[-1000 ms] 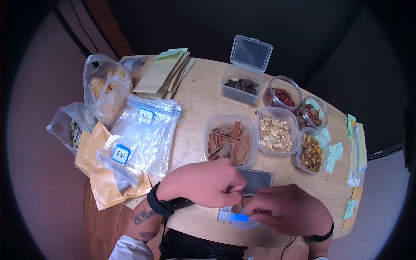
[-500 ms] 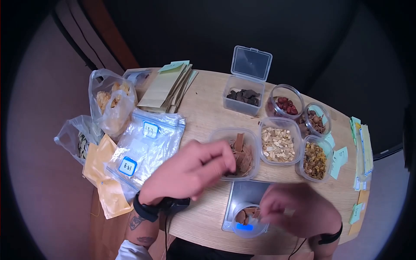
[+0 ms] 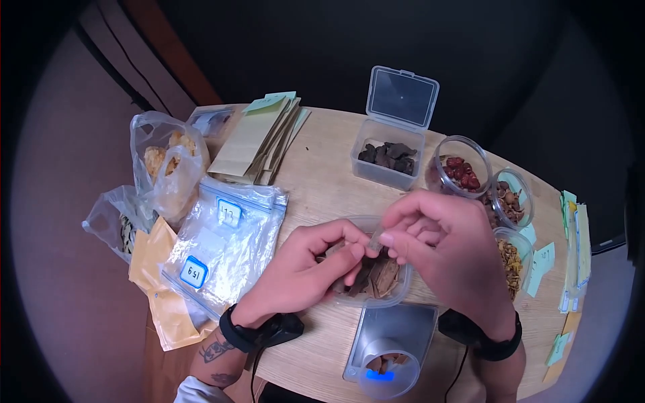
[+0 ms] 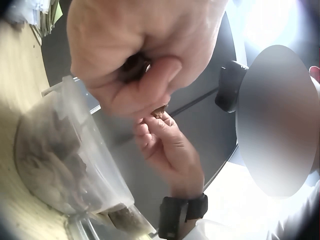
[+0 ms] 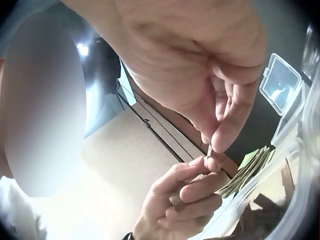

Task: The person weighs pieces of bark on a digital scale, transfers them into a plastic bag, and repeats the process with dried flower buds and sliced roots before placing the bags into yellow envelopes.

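Observation:
Over the tub of brown bark pieces (image 3: 384, 281), the left hand (image 3: 306, 269) and right hand (image 3: 449, 252) meet fingertip to fingertip. Both pinch one small bark piece (image 3: 375, 243), which also shows between them in the left wrist view (image 4: 159, 111) and, edge-on, in the right wrist view (image 5: 210, 150). Something small lies within the curled left fingers; what it is, I cannot tell. Nearer the body, a clear round cup (image 3: 403, 384) holding a few bark pieces stands on a grey scale (image 3: 400, 329) with a blue-lit display.
Behind are an open-lidded box of dark pieces (image 3: 386, 176), a jar of red fruit (image 3: 459, 144), a jar of brown pieces (image 3: 527, 201) and a tub of yellow bits (image 3: 512, 265). Zip bags (image 3: 235, 235), envelopes (image 3: 245, 144) and plastic bags (image 3: 168, 195) lie left; labelled packets (image 3: 576, 255), right.
Both hands have moved away from the cup to above the bark tub, and their fingertips have come together on a small piece. The cup is uncovered, with bark in it.

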Tool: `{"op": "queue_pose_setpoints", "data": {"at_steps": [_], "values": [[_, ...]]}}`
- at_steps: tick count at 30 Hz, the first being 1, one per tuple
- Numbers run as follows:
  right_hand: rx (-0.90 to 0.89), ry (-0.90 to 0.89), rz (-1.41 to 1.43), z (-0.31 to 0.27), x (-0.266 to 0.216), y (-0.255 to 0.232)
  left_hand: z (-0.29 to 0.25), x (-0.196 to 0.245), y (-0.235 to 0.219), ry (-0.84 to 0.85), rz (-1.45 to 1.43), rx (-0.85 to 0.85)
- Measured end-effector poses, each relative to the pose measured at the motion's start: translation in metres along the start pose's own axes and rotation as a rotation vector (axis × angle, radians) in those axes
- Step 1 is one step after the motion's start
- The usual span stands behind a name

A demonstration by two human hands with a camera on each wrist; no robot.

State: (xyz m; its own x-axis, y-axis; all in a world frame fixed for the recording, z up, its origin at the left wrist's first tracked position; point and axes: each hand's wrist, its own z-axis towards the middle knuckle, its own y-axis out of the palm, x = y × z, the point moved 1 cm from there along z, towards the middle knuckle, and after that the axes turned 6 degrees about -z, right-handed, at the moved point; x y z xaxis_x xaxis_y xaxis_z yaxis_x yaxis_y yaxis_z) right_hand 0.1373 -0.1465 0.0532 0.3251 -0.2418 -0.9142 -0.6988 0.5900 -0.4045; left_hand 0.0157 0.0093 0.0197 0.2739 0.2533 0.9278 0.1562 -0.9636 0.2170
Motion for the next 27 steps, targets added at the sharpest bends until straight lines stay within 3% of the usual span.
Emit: {"op": "queue_pose_setpoints", "data": {"at_steps": [3, 6, 9, 12, 15, 18, 21, 24, 27], "values": [[-0.011, -0.128, 0.078, -0.001, 0.008, 0.007, -0.001, -0.002, -0.003, 0.101, 0.128, 0.005], [-0.042, -0.015, -0.027, -0.002, 0.005, 0.001, -0.002, -0.01, -0.003, 0.115, 0.045, 0.069], [-0.108, -0.471, -0.642, -0.01, 0.017, -0.005, 0.0, -0.016, 0.0, 0.154, -0.184, 0.118], [-0.173, -0.271, -0.621, -0.021, 0.019, 0.012, 0.003, -0.019, 0.003, 0.199, -0.242, 0.145], [-0.272, -0.253, -0.842, -0.027, 0.023, 0.022, 0.003, -0.02, 0.003, 0.196, -0.243, 0.144], [-0.224, -0.305, -0.836, -0.03, 0.029, 0.023, 0.003, -0.022, 0.002, 0.195, -0.219, 0.135], [-0.256, -0.249, -0.835, -0.028, 0.031, 0.026, 0.003, -0.023, 0.003, 0.198, -0.192, 0.149], [-0.135, -0.34, -0.701, -0.022, 0.034, 0.021, 0.003, -0.02, 0.004, 0.183, -0.188, 0.153], [-0.206, -0.303, -0.514, -0.012, 0.029, 0.014, 0.003, -0.019, 0.005, 0.172, -0.194, 0.165]]}}
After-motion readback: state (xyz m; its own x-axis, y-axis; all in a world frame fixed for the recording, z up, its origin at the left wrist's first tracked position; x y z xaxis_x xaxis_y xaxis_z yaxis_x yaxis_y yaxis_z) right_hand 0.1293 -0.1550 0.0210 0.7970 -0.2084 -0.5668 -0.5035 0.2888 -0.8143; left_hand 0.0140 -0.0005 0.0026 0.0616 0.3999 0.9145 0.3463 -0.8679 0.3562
